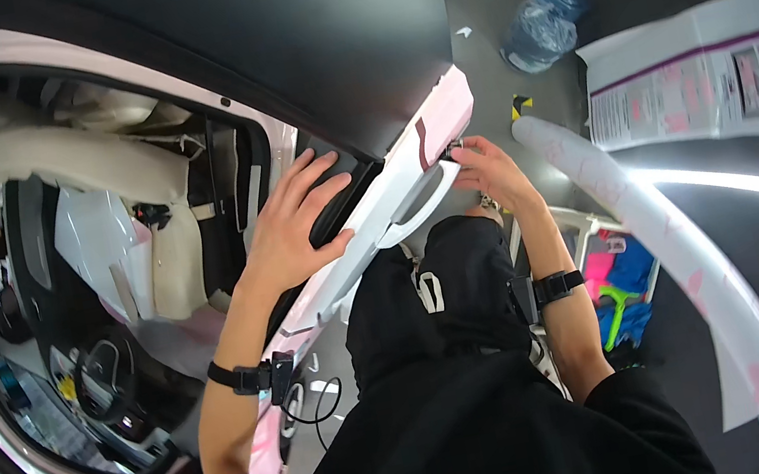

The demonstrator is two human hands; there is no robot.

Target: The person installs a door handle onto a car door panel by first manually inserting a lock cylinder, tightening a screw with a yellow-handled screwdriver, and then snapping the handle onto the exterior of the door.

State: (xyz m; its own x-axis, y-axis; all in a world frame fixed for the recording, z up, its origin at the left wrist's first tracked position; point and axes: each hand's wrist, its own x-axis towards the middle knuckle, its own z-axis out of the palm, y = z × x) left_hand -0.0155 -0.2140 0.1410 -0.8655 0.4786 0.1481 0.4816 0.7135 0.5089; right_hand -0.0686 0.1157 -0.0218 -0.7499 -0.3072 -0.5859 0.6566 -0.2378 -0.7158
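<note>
A white and pink car door (pixel 343 262) stands open in front of me, with a white door handle (pixel 420 207) on its outer face. My left hand (pixel 292 227) lies on the door's upper edge, fingers spread over the black window strip and thumb on the white panel. At the far end of the handle is my right hand (pixel 490 175). Its fingers are bent together at a small dark part (pixel 454 151) beside the handle; whether they hold something small is hidden. Pink film with a dark red stripe (pixel 440 120) covers the door's far end.
On the left, the car interior shows cream seats (pixel 171 264) and a steering wheel (pixel 106 382). A large dark panel (pixel 264 44) spans the top. To the right lie a long patterned film roll (pixel 700 272), a printed sheet (pixel 672 53), bagged bottles (pixel 541 31) and a white-framed cart (pixel 591 225) with cloths.
</note>
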